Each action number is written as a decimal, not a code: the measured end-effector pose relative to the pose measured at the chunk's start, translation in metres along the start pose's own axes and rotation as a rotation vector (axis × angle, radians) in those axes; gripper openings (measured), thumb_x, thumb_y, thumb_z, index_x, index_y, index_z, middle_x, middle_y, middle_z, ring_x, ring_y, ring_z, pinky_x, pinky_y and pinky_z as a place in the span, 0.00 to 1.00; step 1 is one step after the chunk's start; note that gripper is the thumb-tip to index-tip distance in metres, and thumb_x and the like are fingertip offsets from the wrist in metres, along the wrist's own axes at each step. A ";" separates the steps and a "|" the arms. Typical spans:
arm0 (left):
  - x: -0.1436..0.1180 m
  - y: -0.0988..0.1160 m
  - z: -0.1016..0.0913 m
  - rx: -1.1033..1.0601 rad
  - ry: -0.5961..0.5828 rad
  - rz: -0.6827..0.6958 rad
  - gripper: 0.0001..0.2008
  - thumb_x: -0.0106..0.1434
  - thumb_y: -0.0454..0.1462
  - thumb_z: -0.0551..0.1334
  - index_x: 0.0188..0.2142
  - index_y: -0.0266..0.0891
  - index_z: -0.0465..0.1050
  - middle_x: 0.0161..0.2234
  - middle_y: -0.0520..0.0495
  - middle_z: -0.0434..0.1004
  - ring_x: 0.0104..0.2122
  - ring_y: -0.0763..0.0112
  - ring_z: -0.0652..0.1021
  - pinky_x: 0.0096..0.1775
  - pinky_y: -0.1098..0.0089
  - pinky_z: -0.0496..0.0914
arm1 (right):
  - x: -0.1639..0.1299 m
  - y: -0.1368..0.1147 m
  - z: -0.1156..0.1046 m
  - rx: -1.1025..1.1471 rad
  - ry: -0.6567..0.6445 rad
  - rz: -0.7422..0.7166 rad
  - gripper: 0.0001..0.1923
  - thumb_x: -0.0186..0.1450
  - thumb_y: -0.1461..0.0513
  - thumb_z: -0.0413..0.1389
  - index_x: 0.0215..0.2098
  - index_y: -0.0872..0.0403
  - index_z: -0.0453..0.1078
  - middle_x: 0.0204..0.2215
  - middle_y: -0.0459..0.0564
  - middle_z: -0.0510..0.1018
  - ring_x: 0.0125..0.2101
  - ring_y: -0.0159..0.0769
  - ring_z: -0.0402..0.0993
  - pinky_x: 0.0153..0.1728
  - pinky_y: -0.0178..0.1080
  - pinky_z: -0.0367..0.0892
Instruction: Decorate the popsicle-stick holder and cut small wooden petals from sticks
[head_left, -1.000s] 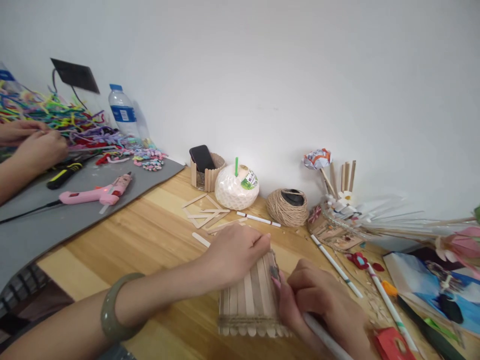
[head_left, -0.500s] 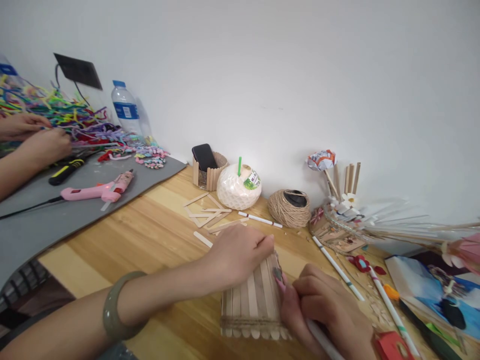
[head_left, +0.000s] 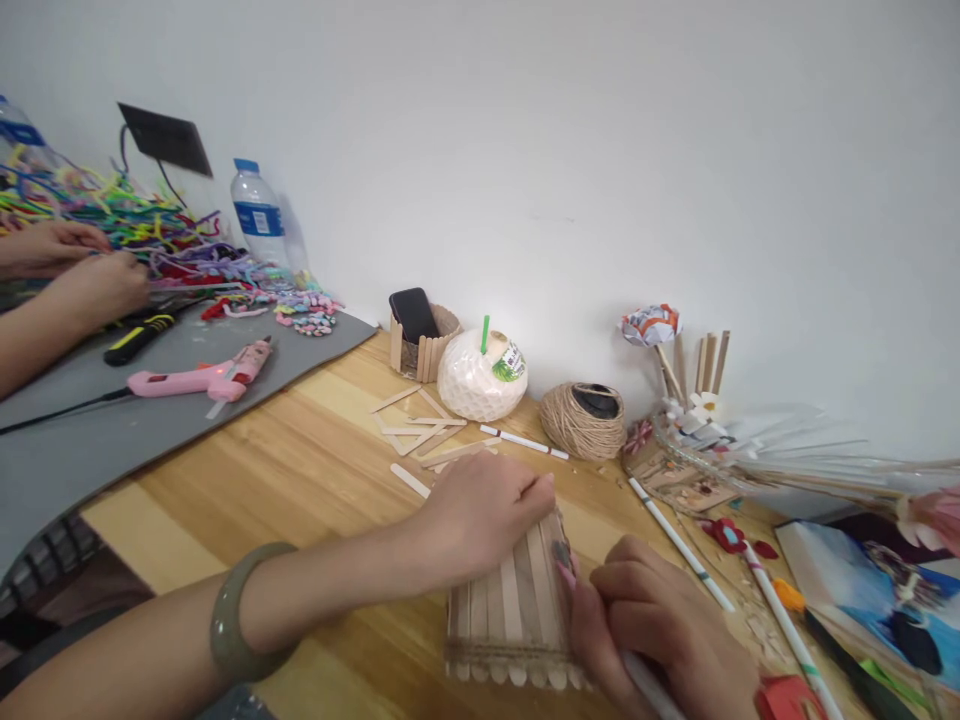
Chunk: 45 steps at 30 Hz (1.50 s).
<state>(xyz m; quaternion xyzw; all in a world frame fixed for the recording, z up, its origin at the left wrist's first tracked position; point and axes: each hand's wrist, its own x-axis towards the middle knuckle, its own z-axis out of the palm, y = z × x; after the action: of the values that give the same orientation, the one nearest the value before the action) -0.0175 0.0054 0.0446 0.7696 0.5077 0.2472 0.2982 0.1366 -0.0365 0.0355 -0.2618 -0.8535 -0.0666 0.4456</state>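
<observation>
Barely shifted since a second ago: left hand [head_left: 480, 510] still pressing flat on the stick panel [head_left: 510, 610] on the table [head_left: 300, 470], right hand [head_left: 664, 625] gripping a white pen [head_left: 649, 685] at its edge, marking, needing steadiness

So the stick panel [head_left: 510, 610] lies flat on the table [head_left: 300, 470] under both hands, left hand [head_left: 480, 510] at its 10 o'clock, right hand [head_left: 660, 630] at 3. Loose sticks [head_left: 416, 430] sit at 11, twine ball [head_left: 583, 420] at 1, coconut [head_left: 482, 375] between them by the wall. Glue gun [head_left: 199, 378] lies on the mat [head_left: 90, 440] way out at 10.
</observation>
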 end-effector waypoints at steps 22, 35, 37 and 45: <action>0.000 0.000 -0.001 -0.051 -0.028 0.027 0.20 0.63 0.42 0.47 0.15 0.39 0.52 0.15 0.55 0.55 0.19 0.74 0.60 0.23 0.70 0.48 | 0.002 0.014 -0.002 0.641 0.306 0.755 0.15 0.60 0.62 0.60 0.21 0.51 0.58 0.15 0.37 0.60 0.16 0.27 0.52 0.15 0.30 0.50; 0.001 -0.004 -0.005 -0.132 -0.130 0.094 0.22 0.64 0.43 0.47 0.15 0.39 0.51 0.15 0.57 0.51 0.18 0.76 0.58 0.22 0.72 0.51 | 0.008 0.018 -0.012 1.007 0.233 0.912 0.15 0.59 0.56 0.62 0.20 0.53 0.65 0.14 0.37 0.59 0.15 0.24 0.52 0.16 0.29 0.49; -0.004 0.000 -0.007 -0.073 -0.095 0.149 0.23 0.65 0.42 0.47 0.14 0.39 0.52 0.14 0.57 0.51 0.17 0.76 0.58 0.22 0.72 0.51 | 0.009 0.015 -0.014 1.015 0.196 0.852 0.14 0.60 0.56 0.61 0.22 0.53 0.65 0.15 0.37 0.60 0.15 0.24 0.52 0.16 0.28 0.51; -0.022 0.010 -0.010 0.314 0.111 0.288 0.29 0.68 0.41 0.43 0.17 0.38 0.72 0.14 0.52 0.66 0.15 0.74 0.61 0.22 0.69 0.48 | 0.015 -0.009 -0.020 0.698 0.042 0.650 0.09 0.62 0.64 0.56 0.25 0.51 0.62 0.17 0.39 0.64 0.17 0.26 0.55 0.16 0.28 0.52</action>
<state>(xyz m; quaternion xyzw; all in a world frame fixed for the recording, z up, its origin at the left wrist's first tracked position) -0.0256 -0.0163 0.0571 0.8563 0.4404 0.2473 0.1078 0.1397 -0.0450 0.0604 -0.3486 -0.6895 0.3615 0.5219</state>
